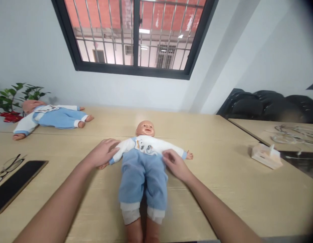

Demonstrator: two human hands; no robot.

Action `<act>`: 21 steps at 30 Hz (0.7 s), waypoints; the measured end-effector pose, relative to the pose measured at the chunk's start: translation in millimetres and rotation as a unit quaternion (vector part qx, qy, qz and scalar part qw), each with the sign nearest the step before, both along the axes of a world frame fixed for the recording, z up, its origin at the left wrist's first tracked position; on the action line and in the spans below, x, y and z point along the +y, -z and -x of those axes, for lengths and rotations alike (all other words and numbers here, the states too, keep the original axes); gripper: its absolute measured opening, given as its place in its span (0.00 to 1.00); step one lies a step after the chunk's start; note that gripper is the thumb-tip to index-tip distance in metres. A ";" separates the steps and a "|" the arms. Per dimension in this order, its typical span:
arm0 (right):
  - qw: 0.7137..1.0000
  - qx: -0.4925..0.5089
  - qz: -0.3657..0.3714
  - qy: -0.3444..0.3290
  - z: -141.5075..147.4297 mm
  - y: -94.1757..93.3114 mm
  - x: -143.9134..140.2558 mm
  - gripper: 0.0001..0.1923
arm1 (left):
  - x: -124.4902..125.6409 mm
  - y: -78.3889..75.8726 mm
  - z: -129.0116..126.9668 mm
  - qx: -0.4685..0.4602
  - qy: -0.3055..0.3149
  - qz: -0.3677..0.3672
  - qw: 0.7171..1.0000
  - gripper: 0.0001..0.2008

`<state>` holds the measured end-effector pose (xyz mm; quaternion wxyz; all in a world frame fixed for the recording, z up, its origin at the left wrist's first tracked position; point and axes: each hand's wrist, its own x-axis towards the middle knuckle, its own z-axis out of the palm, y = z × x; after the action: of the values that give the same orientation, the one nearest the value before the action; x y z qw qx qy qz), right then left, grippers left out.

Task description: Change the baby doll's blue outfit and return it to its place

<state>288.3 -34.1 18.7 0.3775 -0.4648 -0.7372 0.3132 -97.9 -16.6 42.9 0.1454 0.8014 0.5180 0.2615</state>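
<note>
doll (143, 158): smooth plastic head, fleecy cloth suit | table (222, 162): matt pale wood

Doll (143, 162) lies on table (222, 162); second doll (51, 116) behind, left

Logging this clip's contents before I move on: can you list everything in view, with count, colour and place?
doll: 1, white top and blue trousers, on its back at table centre
second doll: 1, same outfit, far left of table
plant: 1, green, behind second doll
glasses: 1, dark frame, left edge
tablet: 1, black, left
box: 1, pale, right
table: 1, light wood
window: 1, dark frame, barred
left hand: on doll's sleeve
right hand: at doll's waist
</note>
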 end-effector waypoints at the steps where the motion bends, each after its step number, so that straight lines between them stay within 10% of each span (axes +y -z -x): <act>1: 1.000 -0.001 0.011 -0.013 -0.2 0.6 -1.0 0.14 | 4.8 -1.4 -11.0 0.015 0.013 -0.026 0.999 0.24; 6: 0.999 0.015 0.022 -0.019 -3.6 -0.8 -2.0 0.13 | 31.4 -3.6 -51.5 0.083 0.092 -0.051 0.991 0.23; 13: 0.989 0.086 0.121 -0.029 -10.1 -7.6 -1.2 0.21 | 36.0 5.4 -36.5 0.086 0.110 -0.105 0.985 0.16; 21: 0.959 0.103 0.240 -0.113 -10.3 -4.4 -1.5 0.22 | 18.4 -43.9 -103.8 0.050 0.127 -0.112 0.984 0.16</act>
<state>298.5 -35.6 23.1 0.2912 -0.4205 -0.6452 0.5675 5.9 1.7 86.8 0.0608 0.8840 0.3861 0.2566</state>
